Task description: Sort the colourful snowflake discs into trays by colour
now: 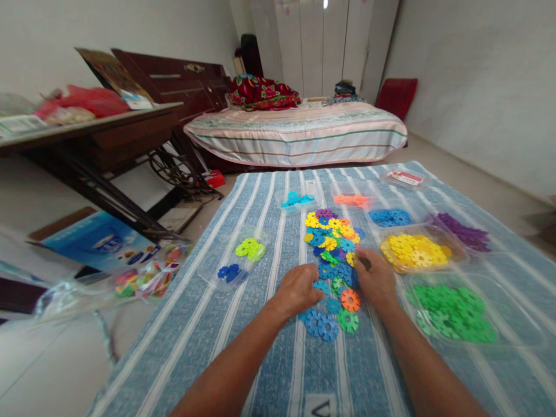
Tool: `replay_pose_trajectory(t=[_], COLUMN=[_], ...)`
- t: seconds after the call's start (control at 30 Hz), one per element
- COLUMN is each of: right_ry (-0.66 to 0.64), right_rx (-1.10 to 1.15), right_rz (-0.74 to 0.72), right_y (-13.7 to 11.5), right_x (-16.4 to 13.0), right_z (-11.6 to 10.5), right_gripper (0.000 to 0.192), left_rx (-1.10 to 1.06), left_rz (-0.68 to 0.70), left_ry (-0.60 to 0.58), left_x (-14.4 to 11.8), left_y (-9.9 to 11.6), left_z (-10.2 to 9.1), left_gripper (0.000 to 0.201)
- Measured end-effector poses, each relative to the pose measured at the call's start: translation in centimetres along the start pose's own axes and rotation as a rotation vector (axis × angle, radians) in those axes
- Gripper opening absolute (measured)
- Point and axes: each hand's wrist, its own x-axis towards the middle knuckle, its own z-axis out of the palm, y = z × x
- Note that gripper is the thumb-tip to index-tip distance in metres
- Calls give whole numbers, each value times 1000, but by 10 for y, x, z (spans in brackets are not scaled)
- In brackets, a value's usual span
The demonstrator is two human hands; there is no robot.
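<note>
Both bare forearms entered from the lower edge of the view and converged toward the centre. The left hand point(299, 289) lay palm down, knuckles uppermost, its fingers curled forward and downward so that the tips were hidden. The right hand point(376, 277) lay just beside it, also palm down, wrist slightly bent inward, fingers bent and partly concealed. The hands were near each other but apart.
</note>
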Motion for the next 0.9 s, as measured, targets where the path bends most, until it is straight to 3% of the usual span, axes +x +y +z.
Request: replay_pose_trajectory(t=[0.13, 0.27, 0.33, 0.5, 0.6, 0.73, 0.9], right_ry=[1, 13, 15, -12, -7, 1, 10], right_rx=[22, 17, 8, 6, 5, 30, 45], right_rz=[5, 13, 9, 11, 12, 7, 9], right_y=[1, -2, -3, -2, -1, -1, -2], right_x=[0, 0, 0, 1, 1, 1, 1], right_z=[1, 0, 0, -1, 1, 3, 4], right_gripper=[30, 31, 31, 30, 30, 30, 29], left_rx=[-342, -681, -616, -136, -47, -121, -475], left_rz=[-32, -13, 1, 64, 100, 102, 62], left_ry=[-18, -134, -157, -93, -94, -92, -132], left_x=[1, -1, -3, -9, -11, -10, -7], left_y=[-12, -10, -4, 15, 18, 14, 5], left_z=[3, 9, 12, 15, 13, 14, 12], left_gripper=[15, 18, 17, 17, 15, 7, 10])
